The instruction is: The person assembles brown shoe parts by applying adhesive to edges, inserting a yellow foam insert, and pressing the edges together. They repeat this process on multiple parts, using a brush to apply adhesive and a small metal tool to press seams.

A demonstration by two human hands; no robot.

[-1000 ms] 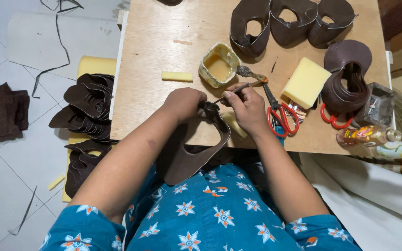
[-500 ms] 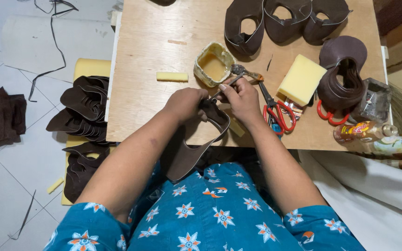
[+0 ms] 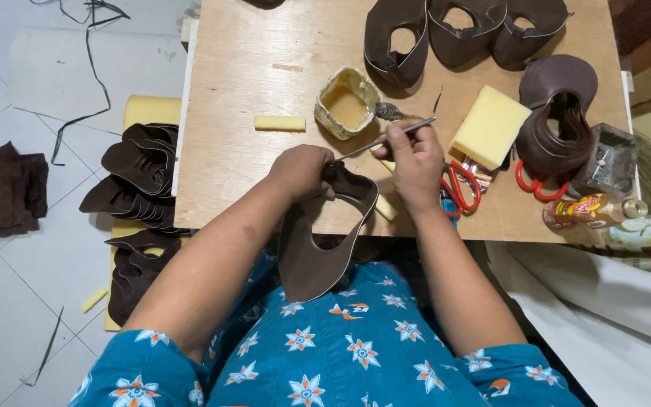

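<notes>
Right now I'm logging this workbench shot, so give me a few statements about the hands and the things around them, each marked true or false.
1. The left hand holds a dark brown leather piece at the table edge. True.
2. The right hand holds red scissors. False: it holds a thin metal tool; the scissors lie on the table.
3. The glue tub is shut with a lid. False: it stands open.
4. A yellow sponge block lies right of the tub. True.
5. More brown pieces are stacked on the floor to the left. True.
</notes>
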